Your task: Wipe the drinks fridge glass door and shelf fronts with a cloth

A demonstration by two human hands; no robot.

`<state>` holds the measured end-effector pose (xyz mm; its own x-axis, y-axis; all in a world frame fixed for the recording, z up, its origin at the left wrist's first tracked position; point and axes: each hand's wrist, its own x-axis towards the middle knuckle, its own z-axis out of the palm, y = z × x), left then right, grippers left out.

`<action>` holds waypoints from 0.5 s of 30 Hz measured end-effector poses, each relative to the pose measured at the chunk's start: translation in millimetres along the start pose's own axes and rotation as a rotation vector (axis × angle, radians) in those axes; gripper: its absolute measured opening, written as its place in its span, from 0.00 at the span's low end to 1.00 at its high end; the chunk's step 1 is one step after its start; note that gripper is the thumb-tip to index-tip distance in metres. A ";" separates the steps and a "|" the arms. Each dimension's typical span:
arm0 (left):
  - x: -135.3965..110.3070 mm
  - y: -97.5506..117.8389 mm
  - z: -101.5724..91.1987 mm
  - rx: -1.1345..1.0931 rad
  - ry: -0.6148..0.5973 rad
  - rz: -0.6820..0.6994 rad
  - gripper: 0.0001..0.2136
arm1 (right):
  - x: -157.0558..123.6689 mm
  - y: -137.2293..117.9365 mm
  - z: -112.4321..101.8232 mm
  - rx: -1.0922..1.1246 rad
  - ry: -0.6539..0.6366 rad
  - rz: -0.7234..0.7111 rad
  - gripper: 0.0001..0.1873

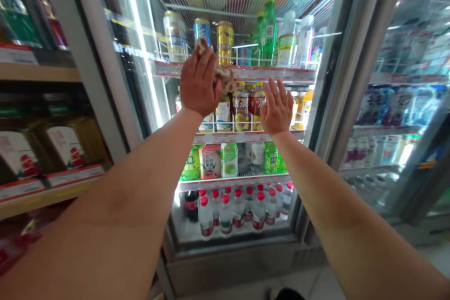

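My left hand (199,82) is raised before the upper shelves of a drinks fridge, closed on a crumpled cloth (229,83), beige with brown spots. Parts of the cloth stick out above the fingers and to the right of the thumb. A gold can (225,42) and a blue can (201,32) stand just behind this hand. My right hand (277,108) is lifted with its fingers stretched out and holds nothing. It is nearest to the tea bottles (242,108) on the second shelf; whether it touches anything I cannot tell.
Green bottles (269,33) stand on the top shelf, drink cartons (229,159) lower down, and several red-capped water bottles (226,215) at the bottom. A metal door frame (355,56) borders the fridge at right. Oil bottles (66,136) fill the shelf at left.
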<state>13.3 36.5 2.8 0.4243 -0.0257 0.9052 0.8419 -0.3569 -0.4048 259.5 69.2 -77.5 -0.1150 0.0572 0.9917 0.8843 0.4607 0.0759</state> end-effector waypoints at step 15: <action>-1.3 5.1 -0.2 -0.082 -0.194 0.223 0.24 | -0.1 1.2 2.8 0.006 0.005 -0.003 0.32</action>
<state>17.0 34.5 -0.4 0.6577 0.0644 0.7505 0.6949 -0.4365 -0.5715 259.3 72.2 -77.8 -0.1152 0.0518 0.9920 0.8814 0.4659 0.0780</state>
